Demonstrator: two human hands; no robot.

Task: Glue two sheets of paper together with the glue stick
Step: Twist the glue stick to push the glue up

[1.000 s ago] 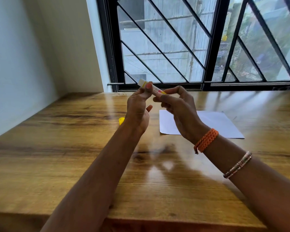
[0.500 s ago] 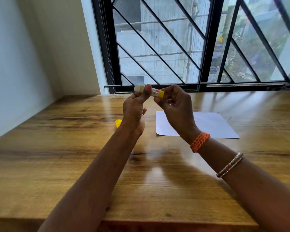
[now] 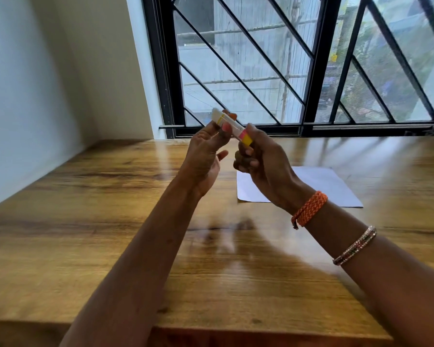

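I hold an uncapped glue stick in the air above the table, between both hands. It is white with a pink band and a yellow base, and its white tip points up and left. My left hand pinches the upper part with thumb and fingers. My right hand grips the yellow base. White paper lies flat on the wooden table, behind and right of my right hand. I cannot tell whether it is one sheet or two stacked.
A barred window runs along the table's far edge. A white wall borders the table on the left. The table's near edge is close to me.
Both hands have lifted the glue stick a little higher. The yellow cap on the table behind my left hand is now hidden by that hand.
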